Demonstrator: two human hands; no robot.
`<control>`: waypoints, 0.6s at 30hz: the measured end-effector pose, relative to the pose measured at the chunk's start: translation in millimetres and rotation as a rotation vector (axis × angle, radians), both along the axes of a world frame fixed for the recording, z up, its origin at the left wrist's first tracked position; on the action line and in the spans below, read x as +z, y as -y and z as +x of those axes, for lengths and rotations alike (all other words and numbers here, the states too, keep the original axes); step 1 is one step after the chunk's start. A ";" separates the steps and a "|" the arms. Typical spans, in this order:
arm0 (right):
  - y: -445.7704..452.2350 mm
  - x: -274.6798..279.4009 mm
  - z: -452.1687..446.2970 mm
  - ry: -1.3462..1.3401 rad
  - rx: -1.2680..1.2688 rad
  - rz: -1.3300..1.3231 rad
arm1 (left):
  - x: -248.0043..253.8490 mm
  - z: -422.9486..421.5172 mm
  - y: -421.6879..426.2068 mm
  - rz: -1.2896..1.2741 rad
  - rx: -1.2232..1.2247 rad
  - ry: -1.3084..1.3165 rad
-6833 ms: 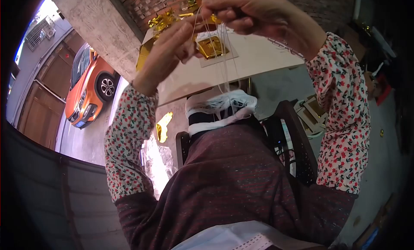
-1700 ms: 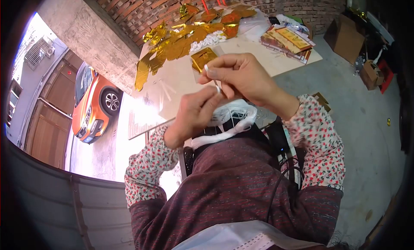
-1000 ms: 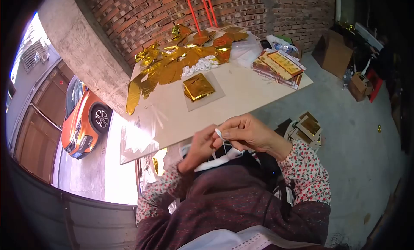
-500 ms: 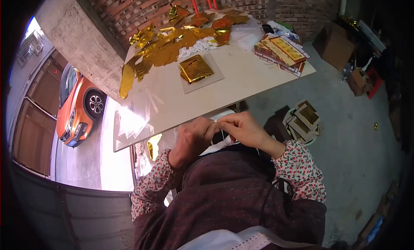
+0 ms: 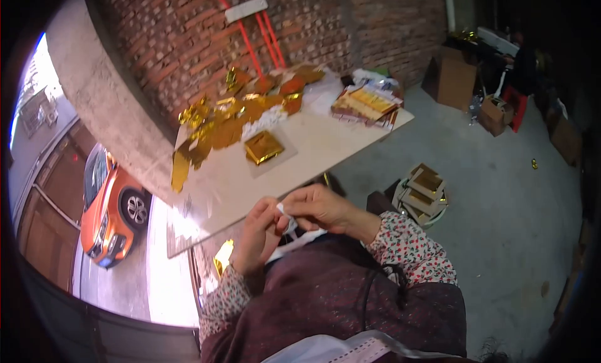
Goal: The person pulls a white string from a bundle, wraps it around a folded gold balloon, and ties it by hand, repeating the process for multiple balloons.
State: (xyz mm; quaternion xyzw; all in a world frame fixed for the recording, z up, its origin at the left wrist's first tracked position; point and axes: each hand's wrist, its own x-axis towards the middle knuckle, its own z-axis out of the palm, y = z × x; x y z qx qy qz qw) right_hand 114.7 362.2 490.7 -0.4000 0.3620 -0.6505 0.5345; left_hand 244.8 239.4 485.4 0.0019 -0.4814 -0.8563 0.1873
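Near the table's front edge, my left hand (image 5: 258, 230) is closed in a pinch on a thin white strip (image 5: 291, 226) of soft material. My right hand (image 5: 318, 208) pinches the same strip from the other side, fingertips almost touching those of the left. The strip's exact kind is too small to make out. More white material lies on my lap just below the hands. Beyond them on the table (image 5: 225, 186), a stack of gold foil sheets (image 5: 263, 147) sits on a flat board (image 5: 285, 159).
Crumpled gold foil (image 5: 219, 132) and a white heap (image 5: 265, 121) lie at the table's back. Printed cards (image 5: 369, 104) are stacked at its right end. On the floor stand a round tub of gold-faced boards (image 5: 421, 197) and cardboard boxes (image 5: 456, 79). An orange car (image 5: 106, 206) is outside.
The view has tilted up, showing more brick wall. My hands have shifted left and down in view; the left has turned, and more of the white strip shows between the fingers.
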 end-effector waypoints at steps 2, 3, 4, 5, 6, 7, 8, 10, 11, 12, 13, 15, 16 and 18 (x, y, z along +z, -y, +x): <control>7.9 5.7 -5.5 0.131 -0.004 -0.030 | 1.2 -11.0 2.6 -0.115 0.125 -0.088; 14.0 3.5 -6.1 0.153 -0.012 -0.065 | -0.5 -14.5 5.3 -0.239 0.212 -0.129; 19.8 1.7 -8.5 0.179 -0.021 -0.093 | -2.6 -18.9 7.8 -0.360 0.296 -0.162; 21.5 3.6 -8.2 0.276 -0.008 -0.064 | -6.1 -18.3 11.7 -0.483 0.346 -0.142; 23.1 3.7 -7.9 0.297 -0.011 -0.053 | -8.8 -18.4 12.7 -0.555 0.403 -0.149; 24.8 4.8 -8.2 0.313 -0.015 -0.050 | -10.0 -18.7 12.8 -0.633 0.460 -0.162; 26.1 5.2 -7.3 0.332 -0.020 -0.048 | -10.4 -18.0 12.0 -0.712 0.515 -0.174; 24.2 5.8 -4.1 0.282 -0.060 -0.074 | -1.3 -12.7 4.8 -0.697 0.492 -0.128; 21.5 7.2 -1.3 0.243 -0.084 -0.080 | 1.5 -8.7 3.2 -0.688 0.477 -0.100; 19.7 12.0 -0.3 0.198 -0.107 -0.093 | 4.5 -7.2 4.8 -0.685 0.465 -0.079; 15.9 16.3 2.6 0.160 -0.132 -0.063 | 3.2 -6.1 8.3 -0.646 0.424 -0.088; 10.9 22.2 3.0 0.044 -0.150 -0.096 | 9.2 -3.9 3.0 -0.639 0.410 -0.120; 8.8 24.5 5.2 -0.009 -0.170 -0.125 | 9.3 -0.4 1.7 -0.633 0.407 -0.121; 3.5 28.0 11.6 -0.072 -0.167 -0.102 | 6.2 2.1 6.1 -0.559 0.356 -0.134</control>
